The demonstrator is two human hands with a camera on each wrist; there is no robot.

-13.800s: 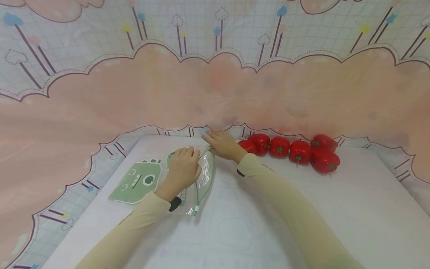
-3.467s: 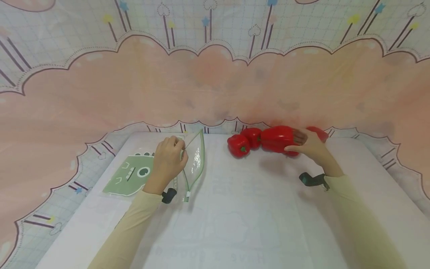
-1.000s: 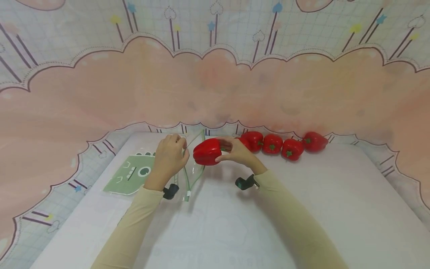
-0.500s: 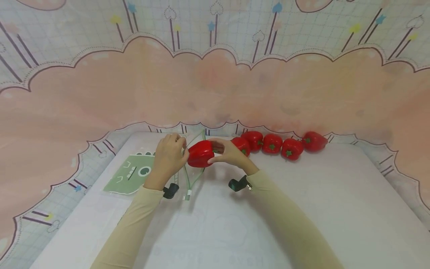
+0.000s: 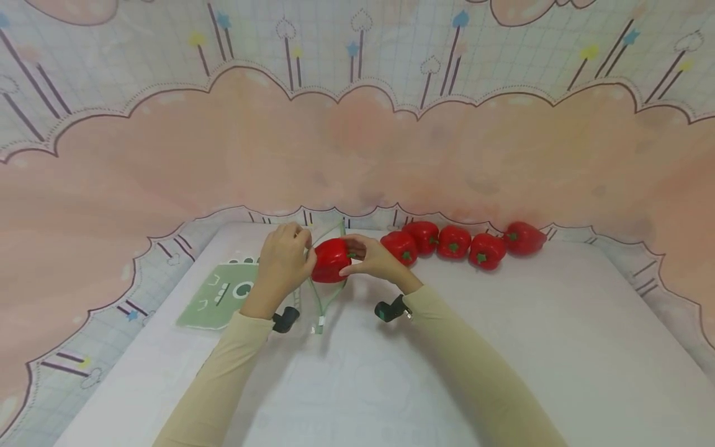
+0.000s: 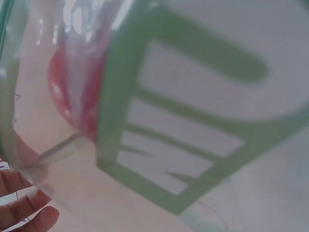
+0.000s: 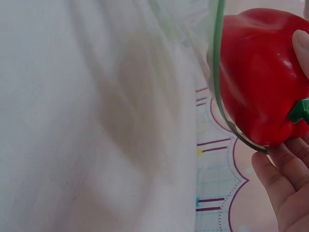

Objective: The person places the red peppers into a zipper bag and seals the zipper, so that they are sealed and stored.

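Note:
My left hand pinches the top rim of a clear zip bag with a green cartoon print, its mouth standing open to the right. My right hand grips a red bell pepper by its stem end, thumb on one side and fingers on the other. The pepper's blunt end is inside the bag mouth, partly covered by my left hand. In the right wrist view the green-edged rim of the bag curves around the pepper. Through the plastic, the left wrist view shows the pepper blurred beside green lettering.
Several more red bell peppers stand in a row along the back of the white table, right of my right hand. A white slider hangs at the bag's near corner. Behind the table hangs a patterned peach cloth.
Both hands were at the bag's mouth earlier. My right hand then took a pepper from the row, carried it left and moved it into the mouth; my left hand kept hold of the rim.

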